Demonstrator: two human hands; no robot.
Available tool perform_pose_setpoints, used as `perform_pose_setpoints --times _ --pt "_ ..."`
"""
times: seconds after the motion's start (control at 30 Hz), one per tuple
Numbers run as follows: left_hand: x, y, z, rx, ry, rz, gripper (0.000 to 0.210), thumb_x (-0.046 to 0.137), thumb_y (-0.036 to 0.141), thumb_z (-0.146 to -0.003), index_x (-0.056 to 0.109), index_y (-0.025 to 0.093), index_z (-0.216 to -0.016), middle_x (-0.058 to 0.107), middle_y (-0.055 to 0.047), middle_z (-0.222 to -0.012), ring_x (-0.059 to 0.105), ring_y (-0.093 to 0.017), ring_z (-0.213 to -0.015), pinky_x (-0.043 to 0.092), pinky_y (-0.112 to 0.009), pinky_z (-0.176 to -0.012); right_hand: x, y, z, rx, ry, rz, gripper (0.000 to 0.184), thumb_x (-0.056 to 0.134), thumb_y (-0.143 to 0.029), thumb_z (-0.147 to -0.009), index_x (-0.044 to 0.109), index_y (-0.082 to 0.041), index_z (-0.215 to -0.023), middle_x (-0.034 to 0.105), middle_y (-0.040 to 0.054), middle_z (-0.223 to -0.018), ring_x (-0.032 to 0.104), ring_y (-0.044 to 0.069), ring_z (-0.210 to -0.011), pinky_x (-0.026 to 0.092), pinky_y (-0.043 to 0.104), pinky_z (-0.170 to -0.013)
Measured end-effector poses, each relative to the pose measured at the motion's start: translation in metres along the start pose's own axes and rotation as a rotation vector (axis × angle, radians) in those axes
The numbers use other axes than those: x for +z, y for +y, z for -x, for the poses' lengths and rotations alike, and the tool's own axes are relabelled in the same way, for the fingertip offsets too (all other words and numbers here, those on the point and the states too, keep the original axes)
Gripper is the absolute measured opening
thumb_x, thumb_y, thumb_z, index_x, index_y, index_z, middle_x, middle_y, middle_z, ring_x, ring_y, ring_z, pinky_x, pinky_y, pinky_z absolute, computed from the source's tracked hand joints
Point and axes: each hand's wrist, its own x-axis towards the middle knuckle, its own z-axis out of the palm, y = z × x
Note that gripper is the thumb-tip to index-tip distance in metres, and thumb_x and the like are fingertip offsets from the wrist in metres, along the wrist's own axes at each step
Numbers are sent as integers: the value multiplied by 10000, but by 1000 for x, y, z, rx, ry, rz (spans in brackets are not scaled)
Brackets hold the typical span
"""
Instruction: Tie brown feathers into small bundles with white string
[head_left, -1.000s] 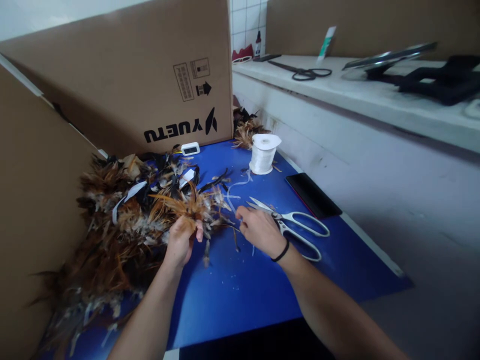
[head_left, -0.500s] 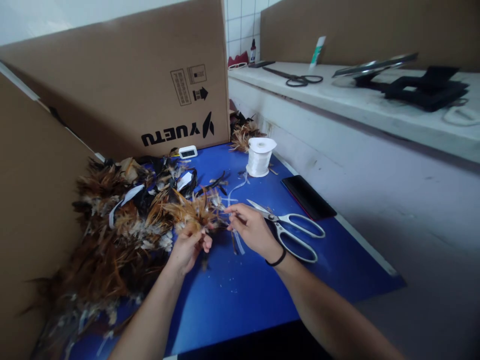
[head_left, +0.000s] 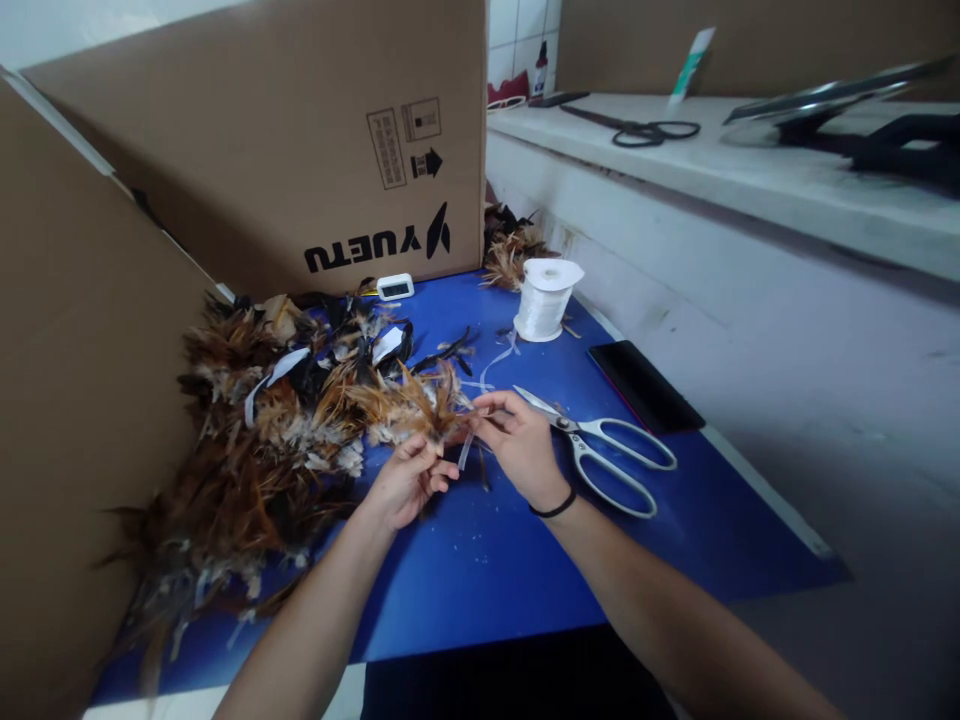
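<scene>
My left hand pinches the near edge of a bunch of brown feathers. Against the right end of that bunch, my right hand has its thumb and fingers closed together; a thin piece, perhaps a feather, shows at the fingertips. A clear ribbon runs from a white spool towards the hands, and a short end hangs down between them. Silver-handled scissors lie just right of my right hand. A large heap of brown, black and white feathers spreads out to the left.
A big cardboard box stands behind the blue table. A black phone lies at the right edge, and a small white device sits by the box. On the white ledge are black scissors and a glue stick.
The view has shifted, so the scene sits farther right. My right hand has closed its fingers at the feather bunch, which my left hand still holds.
</scene>
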Motion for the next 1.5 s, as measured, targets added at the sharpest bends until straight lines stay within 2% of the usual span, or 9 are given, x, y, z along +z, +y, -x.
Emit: perform_pose_setpoints --times 0.2,0.33,0.43,0.53,0.77,1.03,1.27,1.37,1.5 --pt "1 -2 1 -55 -117 52 232 741 242 -693 539 128 -714 628 -12 -753 649 -99 -571 478 -122 -407 0 11 2 -182 51 185 92 607 -184 -760 603 -198 -851 596 28 -829 608 150 -751 531 281 -647" --pt "3 -2 2 -55 -115 25 223 742 237 -693 555 118 -713 668 -67 -863 653 -98 -629 514 -140 -499 2 10 4 -283 64 242 78 575 -146 -773 610 -192 -826 569 32 -860 598 147 -779 530 290 -689" --pt "3 -3 0 0 -75 6 218 748 227 -686 562 112 -683 659 -53 -777 626 -82 -619 513 -154 -565 3 6 5 -322 70 240 60 578 -149 -782 611 -192 -808 558 30 -851 597 145 -773 529 285 -680" --pt "1 -1 -2 76 -58 -41 215 738 248 -696 575 111 -667 621 -25 -683 544 -48 -522 455 -147 -516 2 1 5 -358 70 288 88 571 -134 -785 630 -197 -801 557 32 -849 593 147 -767 522 277 -658" --pt "-2 10 -2 209 12 -122 210 709 281 -720 586 121 -664 576 -4 -636 445 -34 -479 349 -161 -489 -4 3 3 -478 -115 572 259 495 -28 -771 666 -191 -877 587 44 -829 584 166 -785 502 306 -705" --pt "-5 15 -3 396 80 -241 221 654 331 -767 597 133 -688 555 10 -568 459 -60 -473 375 -200 -526 -7 -9 8 -659 -336 876 200 496 -179 -885 664 -178 -777 592 66 -859 537 181 -832 456 345 -776" --pt "-7 17 -3 490 159 -476 265 604 377 -798 583 141 -680 556 12 -546 502 -94 -493 416 -230 -559 -5 -28 14 -855 -279 1086 125 549 -226 -861 670 -231 -830 611 72 -1042 454 260 -1062 373 436 -877" --pt "-8 18 -2 494 178 -641 287 571 387 -817 580 149 -655 564 8 -541 519 -109 -499 411 -231 -556 -6 -27 16 -813 -323 1057 175 492 -222 -893 650 -215 -821 610 73 -931 508 217 -939 410 378 -826" --pt "-5 21 2 581 213 -962 253 551 323 -831 611 171 -637 582 -1 -548 532 -132 -547 396 -239 -604 -7 -25 18 -691 -473 1000 267 379 -215 -944 617 -185 -828 551 30 -734 499 126 -633 416 261 -609"
